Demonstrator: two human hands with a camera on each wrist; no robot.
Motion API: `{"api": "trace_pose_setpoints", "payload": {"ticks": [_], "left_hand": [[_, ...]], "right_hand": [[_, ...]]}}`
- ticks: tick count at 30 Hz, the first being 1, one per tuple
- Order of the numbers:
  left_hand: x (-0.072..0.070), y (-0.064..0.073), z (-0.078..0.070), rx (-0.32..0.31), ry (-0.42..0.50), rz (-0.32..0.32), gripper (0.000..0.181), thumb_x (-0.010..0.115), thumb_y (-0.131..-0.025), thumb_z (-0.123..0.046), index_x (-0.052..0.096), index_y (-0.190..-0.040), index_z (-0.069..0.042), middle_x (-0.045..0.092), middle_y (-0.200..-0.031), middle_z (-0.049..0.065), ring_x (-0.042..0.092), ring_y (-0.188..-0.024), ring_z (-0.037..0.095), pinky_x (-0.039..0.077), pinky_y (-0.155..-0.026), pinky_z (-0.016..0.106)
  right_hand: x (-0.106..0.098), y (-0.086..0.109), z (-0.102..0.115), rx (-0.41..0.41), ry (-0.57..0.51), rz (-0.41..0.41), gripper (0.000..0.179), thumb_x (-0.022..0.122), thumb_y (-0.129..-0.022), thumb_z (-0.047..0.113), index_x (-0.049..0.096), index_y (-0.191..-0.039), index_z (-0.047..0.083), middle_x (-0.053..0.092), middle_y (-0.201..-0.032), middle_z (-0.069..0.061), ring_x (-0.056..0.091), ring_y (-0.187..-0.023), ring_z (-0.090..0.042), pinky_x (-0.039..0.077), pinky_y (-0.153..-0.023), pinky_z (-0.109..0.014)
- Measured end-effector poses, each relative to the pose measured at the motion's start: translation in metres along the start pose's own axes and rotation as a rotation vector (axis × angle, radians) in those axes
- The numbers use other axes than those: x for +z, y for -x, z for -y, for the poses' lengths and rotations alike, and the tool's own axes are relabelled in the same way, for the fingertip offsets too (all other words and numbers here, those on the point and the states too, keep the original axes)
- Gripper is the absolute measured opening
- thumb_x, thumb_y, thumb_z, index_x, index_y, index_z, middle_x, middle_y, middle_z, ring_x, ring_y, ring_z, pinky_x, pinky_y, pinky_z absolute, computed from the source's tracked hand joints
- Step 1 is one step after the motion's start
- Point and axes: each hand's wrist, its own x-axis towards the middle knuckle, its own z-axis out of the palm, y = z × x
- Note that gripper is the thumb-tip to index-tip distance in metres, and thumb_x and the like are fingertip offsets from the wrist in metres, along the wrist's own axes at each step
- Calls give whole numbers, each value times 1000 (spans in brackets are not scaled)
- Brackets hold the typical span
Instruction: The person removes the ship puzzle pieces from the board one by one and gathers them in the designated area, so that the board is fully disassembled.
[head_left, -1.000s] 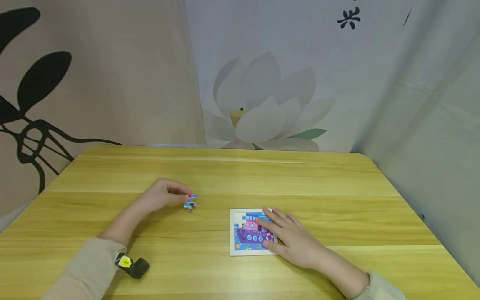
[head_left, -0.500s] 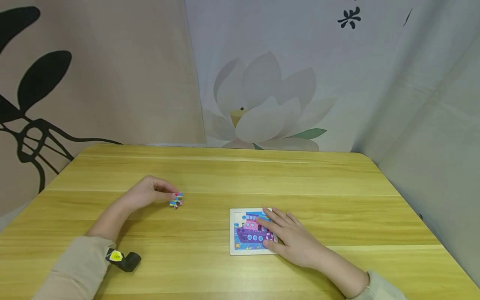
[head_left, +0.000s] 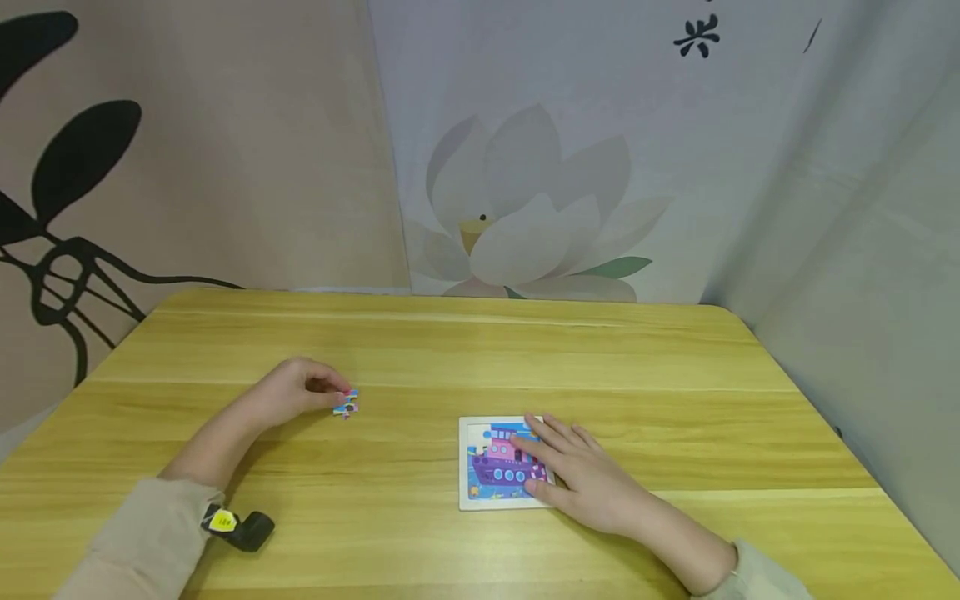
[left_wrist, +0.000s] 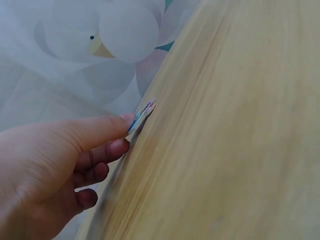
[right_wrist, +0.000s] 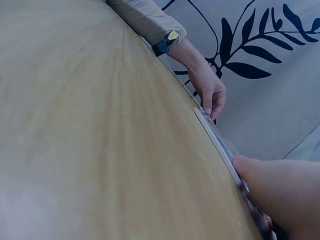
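My left hand [head_left: 298,392] pinches a small multicoloured jigsaw piece [head_left: 347,406] between thumb and fingers, low over the table on the left. In the left wrist view the piece [left_wrist: 142,115] is tilted and seen nearly edge-on at the fingertips, close to the wood. To the right, a white-framed jigsaw puzzle [head_left: 504,475] shows a purple and pink ship on blue, with a pale bare patch at its upper left. My right hand [head_left: 581,479] rests on the right side of that puzzle, fingers spread and straight, hiding part of the picture and frame.
The wooden table [head_left: 405,542] reaches back to a curtain [head_left: 300,150] printed with leaves and a large flower. A black device with a yellow label [head_left: 236,527] is strapped at my left wrist.
My left hand has moved left with the jigsaw piece, away from the framed puzzle, and is slightly lower than half a second ago. My right hand and the puzzle stay put.
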Motion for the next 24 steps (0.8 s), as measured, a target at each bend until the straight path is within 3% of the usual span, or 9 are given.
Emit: {"api": "trace_pose_setpoints", "payload": {"ticks": [7,19,24], "left_hand": [[1,0,2,82,-105,-20,11,70,-88,-9,72,-97,-5,65,-82,-1,50,-69,15,43,-58,25],[3,6,5,106,-112,-59,13,68,-89,-10,71,-101,-7,62,-86,-2,50,-75,16,45,-62,27],[7,5,4,67,-95,-99,14,68,-90,-15,72,-102,-7,63,-88,-1,51,-77,17,45,-65,27]], "right_hand": [[0,0,-1,-12,10,-10,56,42,-99,51,36,-148,26,17,-157,-4,14,-142,-32,9,-110,-58],[2,-1,-2,-3,-2,-11,56,42,-98,52,36,-148,28,16,-158,-3,13,-143,-31,8,-110,-57],[1,-1,-1,-17,-10,-4,53,42,-99,50,38,-148,29,17,-157,-7,12,-143,-33,8,-109,-60]]}}
